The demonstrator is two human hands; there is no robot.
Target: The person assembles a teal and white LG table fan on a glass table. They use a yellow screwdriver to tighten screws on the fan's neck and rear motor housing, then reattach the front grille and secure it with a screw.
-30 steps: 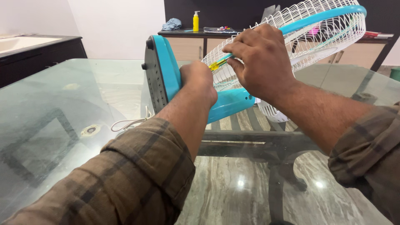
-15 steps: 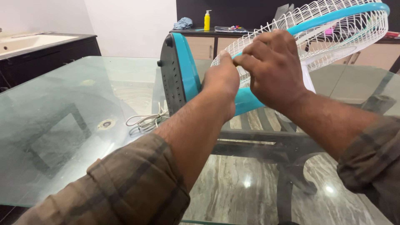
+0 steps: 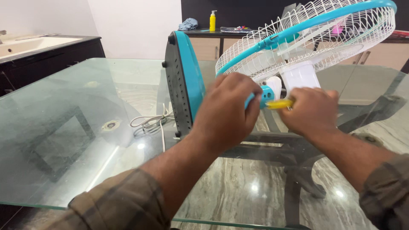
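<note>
A teal and white table fan lies tipped on the glass table. Its round base stands on edge, dark underside to the left. The white wire cage with a teal rim tilts up at the right. My left hand is wrapped around the fan's teal neck, just right of the base. My right hand grips a yellow-handled screwdriver, whose tip points left at the neck joint below the white motor housing.
A white power cord is coiled on the glass beside the base. A sink counter stands at the left. A sideboard at the back carries a yellow bottle and a blue cloth. The table's dark frame shows through the glass.
My right hand came down from the cage rim to the neck joint with the screwdriver. My left hand shifted its hold lower on the neck. The motor housing is now uncovered.
</note>
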